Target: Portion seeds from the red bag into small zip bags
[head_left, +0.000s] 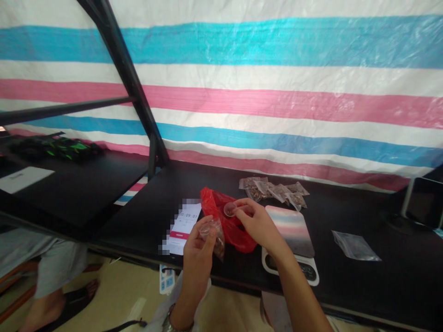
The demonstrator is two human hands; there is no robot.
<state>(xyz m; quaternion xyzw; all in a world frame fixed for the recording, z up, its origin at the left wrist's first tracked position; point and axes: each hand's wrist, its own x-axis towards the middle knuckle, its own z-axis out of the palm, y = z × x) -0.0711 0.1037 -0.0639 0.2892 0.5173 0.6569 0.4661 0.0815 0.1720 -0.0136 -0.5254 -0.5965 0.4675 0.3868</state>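
Observation:
My left hand grips a small clear zip bag with brown bits in its lower part. Between the fingers of my right hand is a small clear plastic cup, held above a red plastic bag on the black table. What lies inside the red bag is mostly hidden. Right of it stands a white kitchen scale with a shiny plate, partly covered by my right forearm. Several filled zip bags lie in a group behind the scale.
A phone showing a timer lies left of the red bag. Flat clear zip bags rest right of the scale. A dark screen on a stand is at far right. A seated person's leg shows at left.

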